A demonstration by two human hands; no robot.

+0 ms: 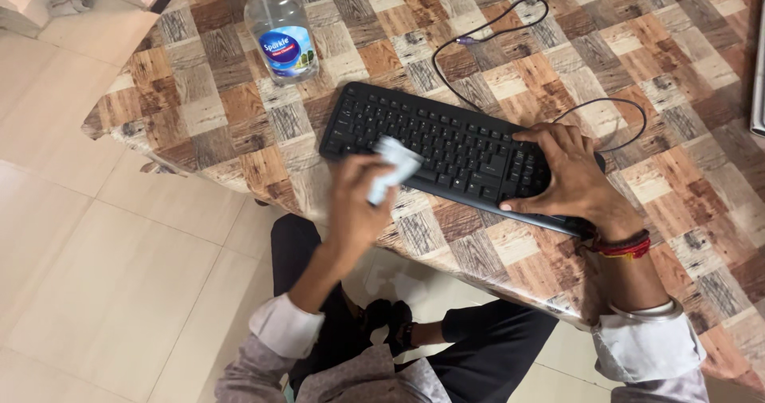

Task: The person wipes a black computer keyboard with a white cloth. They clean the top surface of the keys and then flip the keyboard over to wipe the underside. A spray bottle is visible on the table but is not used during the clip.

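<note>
Left hand (360, 204): fingers were closed around a small white cloth (394, 169), held over the near left keys; motion blur hid the finer grip.
Right hand (567, 178): lay spread flat on the right end of the keyboard (446, 144), fingers open, pressing it down.
Keyboard: black, lying slantwise on the wood-patterned table (199, 108), its cable (486, 32) looping behind.
Doing it well: light strokes along the key rows, other hand steadying, seemed wise.
Bottle (280, 28): clear plastic, blue label, upright beyond the keyboard; contents could not be told.
</note>
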